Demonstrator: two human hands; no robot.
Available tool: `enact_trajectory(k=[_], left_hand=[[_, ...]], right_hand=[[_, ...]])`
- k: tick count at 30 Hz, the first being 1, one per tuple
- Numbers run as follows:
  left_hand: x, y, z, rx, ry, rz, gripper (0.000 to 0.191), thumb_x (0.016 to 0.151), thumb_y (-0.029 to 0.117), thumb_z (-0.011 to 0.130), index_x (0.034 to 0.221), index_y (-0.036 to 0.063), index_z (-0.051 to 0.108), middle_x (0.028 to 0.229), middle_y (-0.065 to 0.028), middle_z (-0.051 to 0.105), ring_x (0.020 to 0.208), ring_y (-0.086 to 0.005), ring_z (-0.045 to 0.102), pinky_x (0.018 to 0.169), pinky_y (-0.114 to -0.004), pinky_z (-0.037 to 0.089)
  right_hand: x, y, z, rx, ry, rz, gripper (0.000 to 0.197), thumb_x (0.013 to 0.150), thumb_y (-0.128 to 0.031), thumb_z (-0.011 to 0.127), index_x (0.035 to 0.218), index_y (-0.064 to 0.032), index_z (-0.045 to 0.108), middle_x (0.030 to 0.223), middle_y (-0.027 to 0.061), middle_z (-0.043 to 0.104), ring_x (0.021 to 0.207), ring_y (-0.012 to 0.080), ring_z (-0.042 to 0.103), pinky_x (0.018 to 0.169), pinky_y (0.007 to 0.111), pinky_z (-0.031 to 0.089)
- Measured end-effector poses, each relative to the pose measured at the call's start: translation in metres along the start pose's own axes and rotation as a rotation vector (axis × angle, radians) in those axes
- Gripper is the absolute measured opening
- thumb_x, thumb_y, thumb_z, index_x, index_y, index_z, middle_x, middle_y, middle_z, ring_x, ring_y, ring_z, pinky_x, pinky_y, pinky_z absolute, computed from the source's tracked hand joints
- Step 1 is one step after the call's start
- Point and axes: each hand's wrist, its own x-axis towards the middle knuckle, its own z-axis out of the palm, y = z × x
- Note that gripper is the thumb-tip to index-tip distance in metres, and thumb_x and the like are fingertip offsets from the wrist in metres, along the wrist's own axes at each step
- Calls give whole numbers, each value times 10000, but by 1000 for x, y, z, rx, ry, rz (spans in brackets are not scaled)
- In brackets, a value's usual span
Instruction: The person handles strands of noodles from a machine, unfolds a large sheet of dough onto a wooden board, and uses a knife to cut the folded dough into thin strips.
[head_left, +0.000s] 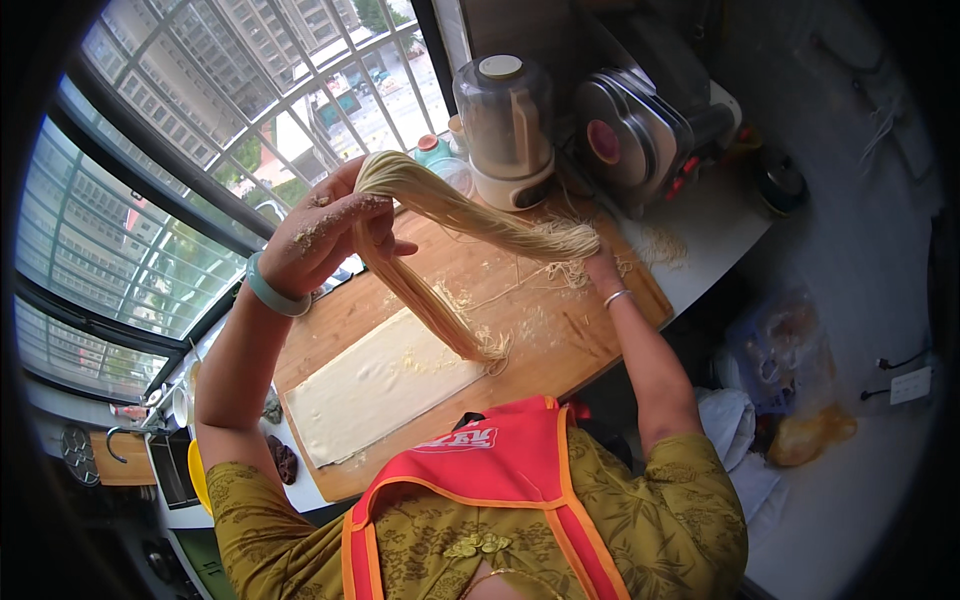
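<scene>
My left hand (330, 225), dusted with flour and crumbs, is raised at the left with a thick hank of fresh noodles (442, 202) draped over it. One part of the hank hangs down to the wooden board (555, 322). The other part runs right to my right hand (602, 270), which grips its end low over the board. Loose noodle strands lie around my right hand. A long flat sheet of dough (375, 390) rests on the board nearer my body, with crumbs on it; the hanging noodle ends touch its right end.
Behind the board stand a clear-lidded kitchen appliance (506, 135) and a metal machine (630, 135). A barred window (300, 90) is at the upper left. A sink (174, 469) and a yellow basin (198, 472) are at the lower left. Bags (802, 435) lie at the right.
</scene>
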Motion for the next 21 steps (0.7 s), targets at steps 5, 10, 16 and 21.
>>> enact_trajectory(k=[5, 10, 16, 21], left_hand=[[1, -4, -27, 192, 86, -173, 250, 836, 138, 529, 1054, 30, 475, 650, -1, 458, 540, -98, 515, 579, -314, 538], [-4, 8, -39, 326, 97, -224, 270, 790, 110, 561, 1022, 0, 479, 635, 7, 439, 485, -58, 457, 421, -213, 483], [-10, -24, -56, 330, 38, -302, 204, 781, 118, 586, 935, 9, 510, 626, 20, 452, 451, -47, 440, 393, -182, 402], [19, -119, -54, 452, -10, -477, 154, 776, 88, 554, 867, -19, 489, 561, -14, 456, 450, -105, 487, 403, -260, 454]], right_hand=[[35, -107, -23, -113, -333, -229, 199, 691, 55, 547, 875, -4, 597, 738, 8, 597, 661, 75, 535, 562, 235, 451], [47, -198, -14, -147, -519, -322, 77, 777, -30, 542, 827, -23, 600, 670, -16, 572, 545, 49, 499, 481, 206, 403], [12, -240, 9, -197, -806, -284, 178, 748, -104, 627, 881, 5, 580, 771, 51, 591, 718, 96, 552, 640, 253, 443], [-28, -184, 86, -401, -834, -505, 491, 754, -197, 603, 1169, -1, 429, 939, 265, 561, 890, 412, 533, 728, 412, 439]])
